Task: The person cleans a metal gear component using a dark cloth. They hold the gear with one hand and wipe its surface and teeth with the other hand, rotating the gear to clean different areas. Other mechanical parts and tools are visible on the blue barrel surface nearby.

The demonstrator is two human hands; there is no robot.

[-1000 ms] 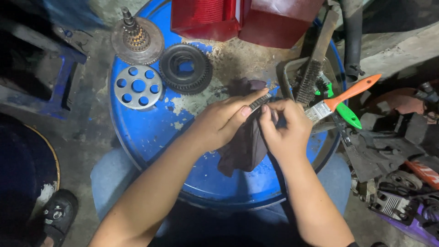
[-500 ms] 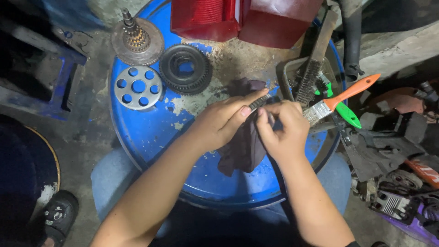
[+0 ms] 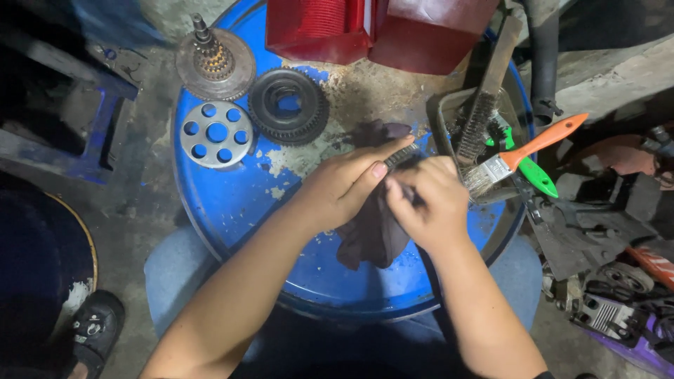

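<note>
Both hands meet over the middle of the blue drum lid (image 3: 232,203), which serves as the worktop. The left hand (image 3: 344,186) is closed around a small toothed metal part (image 3: 401,156), thumb laid along its edge, apparently to keep it steady. The right hand (image 3: 432,203) is curled shut on a dark rag (image 3: 372,235), pressing the cloth against the part; the rag's loose end hangs down onto the lid below the hands. Judged from this grip, the part is being wiped.

Only a short ridged grey edge of the part shows between the fingers; the rest is covered, so its full shape cannot be told.

Set apart at the lid's far left are a perforated disc (image 3: 215,133), a black gear ring (image 3: 289,105) and a shafted gear plate (image 3: 214,63), lying flat and well clear of the hands. To the right, a wire brush (image 3: 481,119) and an orange-handled paintbrush (image 3: 523,151) rest in a tray (image 3: 439,119), within reach.
</note>
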